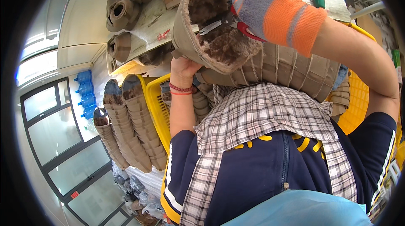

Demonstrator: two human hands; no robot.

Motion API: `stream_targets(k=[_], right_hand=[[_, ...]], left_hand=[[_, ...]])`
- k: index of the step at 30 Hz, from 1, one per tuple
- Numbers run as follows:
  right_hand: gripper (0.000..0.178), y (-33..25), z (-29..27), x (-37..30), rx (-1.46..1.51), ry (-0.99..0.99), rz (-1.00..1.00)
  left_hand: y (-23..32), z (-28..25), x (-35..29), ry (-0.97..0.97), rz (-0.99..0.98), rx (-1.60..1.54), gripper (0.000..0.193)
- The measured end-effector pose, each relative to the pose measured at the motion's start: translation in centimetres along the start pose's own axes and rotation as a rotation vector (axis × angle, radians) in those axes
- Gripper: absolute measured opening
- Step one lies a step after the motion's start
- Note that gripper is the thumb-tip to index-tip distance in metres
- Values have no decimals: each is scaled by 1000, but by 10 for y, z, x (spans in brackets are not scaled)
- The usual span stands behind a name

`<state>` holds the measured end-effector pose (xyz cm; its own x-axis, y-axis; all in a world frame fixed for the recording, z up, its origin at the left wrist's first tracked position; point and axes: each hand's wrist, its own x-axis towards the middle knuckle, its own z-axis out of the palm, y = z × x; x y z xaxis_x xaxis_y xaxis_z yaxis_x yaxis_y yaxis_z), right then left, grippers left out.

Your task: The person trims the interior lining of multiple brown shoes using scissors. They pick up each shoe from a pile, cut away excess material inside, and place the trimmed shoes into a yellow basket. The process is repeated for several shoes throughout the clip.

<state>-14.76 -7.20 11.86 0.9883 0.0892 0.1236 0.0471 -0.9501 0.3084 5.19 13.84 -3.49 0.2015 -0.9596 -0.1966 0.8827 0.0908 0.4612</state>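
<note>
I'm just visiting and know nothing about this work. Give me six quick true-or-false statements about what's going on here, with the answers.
1. The right hand wears an orange and grey glove. True.
2. The scissors have red handles. True.
3. Nobody is holding the scissors. False: they are in the right hand, with the blades at the brown fleecy lining.
4. Only one hand is raised. False: the left hand is up too, at the beige piece, its fingers hidden.
5. The person wears a checked apron. True.
6. The big water bottles are green. False: the stacked bottles are blue.
</note>
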Motion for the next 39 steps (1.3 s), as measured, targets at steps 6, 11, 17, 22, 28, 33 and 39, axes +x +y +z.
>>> stream_targets(k=[6, 11, 17, 22, 28, 33, 39], right_hand=[[10, 3, -7, 2, 92, -102, -23], [17, 17, -21, -21, 55, -66, 137], [47, 40, -48, -76, 1125, 59, 931], [53, 26, -42, -90, 1197, 578, 717], [36, -6, -58, -158, 714, 936, 1160], [40, -30, -12, -280, 616, 706, 1341], [40, -58, 59, -290, 1099, 565, 1362]], left_hand=[[-4, 43, -1, 51, -2, -44, 34], [-3, 38, -3, 120, 28, -10, 31], [-6, 65, 14, 142, 10, -12, 28], [-31, 128, 97, -324, -157, 342, 36], [-132, 213, 141, -701, -72, 912, 33], [-189, 208, 125, -1080, 683, 1948, 41], [-182, 187, 138, -1200, 293, 1800, 37]])
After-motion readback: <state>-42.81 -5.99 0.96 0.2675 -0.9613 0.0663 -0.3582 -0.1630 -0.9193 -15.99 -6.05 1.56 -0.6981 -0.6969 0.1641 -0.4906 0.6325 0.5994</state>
